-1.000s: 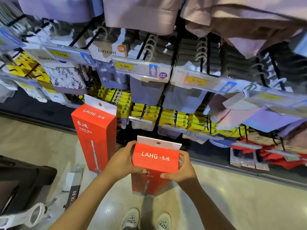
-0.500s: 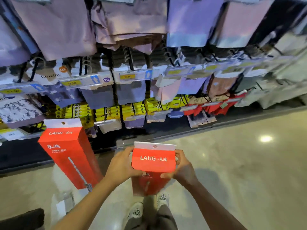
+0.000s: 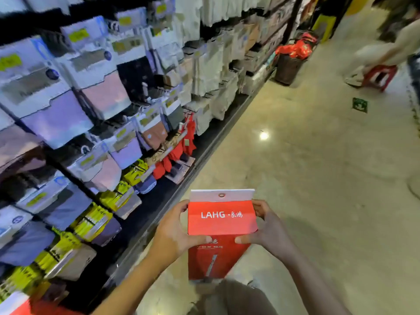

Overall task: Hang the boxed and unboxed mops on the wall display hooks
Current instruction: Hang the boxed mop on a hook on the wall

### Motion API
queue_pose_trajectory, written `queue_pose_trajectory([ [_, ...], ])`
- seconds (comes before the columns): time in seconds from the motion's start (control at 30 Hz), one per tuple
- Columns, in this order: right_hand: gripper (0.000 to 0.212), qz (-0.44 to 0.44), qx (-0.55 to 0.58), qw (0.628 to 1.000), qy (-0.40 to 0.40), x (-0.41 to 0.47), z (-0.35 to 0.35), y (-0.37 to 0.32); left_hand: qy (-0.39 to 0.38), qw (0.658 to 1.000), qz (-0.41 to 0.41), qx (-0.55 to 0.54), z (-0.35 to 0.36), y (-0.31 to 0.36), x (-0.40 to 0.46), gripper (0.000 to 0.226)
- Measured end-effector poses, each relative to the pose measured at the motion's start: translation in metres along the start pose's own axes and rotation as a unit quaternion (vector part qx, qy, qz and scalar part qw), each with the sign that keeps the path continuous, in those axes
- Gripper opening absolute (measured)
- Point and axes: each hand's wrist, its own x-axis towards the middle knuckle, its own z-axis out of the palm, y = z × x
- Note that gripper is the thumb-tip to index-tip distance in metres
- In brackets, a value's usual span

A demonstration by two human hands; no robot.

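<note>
A long wall display (image 3: 95,105) of packaged garments on hooks runs down the left, beside a pale polished floor (image 3: 318,178). Far up the aisle stand a dark basket (image 3: 287,69) heaped with red goods and a red stool (image 3: 379,75); a blurred figure bends there, seemingly over the stool. A red boxed mop (image 3: 221,220) marked LAHG, with a white hang tab, is held upright in front of the body, clear of the hooks. The left hand (image 3: 173,234) has its grip curled round the box's left edge; the right hand (image 3: 267,230) clasps the right edge, thumb across the front
</note>
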Motion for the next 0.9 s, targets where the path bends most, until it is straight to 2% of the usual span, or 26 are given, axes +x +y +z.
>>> queue_pose_trajectory([
  [0.17, 0.089, -0.011, 0.076, 0.988, 0.135, -0.049, -0.072, 0.004, -0.08, 0.993, 0.081, 0.005, 0.049, 0.083, 0.022, 0.083],
  [0.33, 0.089, -0.025, 0.12, 0.965, 0.231, -0.084, -0.154, 0.019, -0.127, 0.98, 0.155, 0.021, 0.127, 0.154, 0.043, 0.087],
  [0.63, 0.095, -0.042, 0.121, 0.932, 0.341, -0.135, -0.308, 0.055, -0.229, 0.952, 0.206, 0.001, 0.291, 0.256, 0.073, 0.097],
  [0.8, 0.096, -0.033, 0.107, 0.908, 0.403, -0.164, -0.38, 0.072, -0.278, 0.931, 0.234, -0.025, 0.37, 0.312, 0.078, 0.087],
  [0.9, 0.108, -0.019, 0.111, 0.888, 0.446, -0.178, -0.419, 0.081, -0.309, 0.917, 0.25, -0.029, 0.416, 0.346, 0.085, 0.085],
])
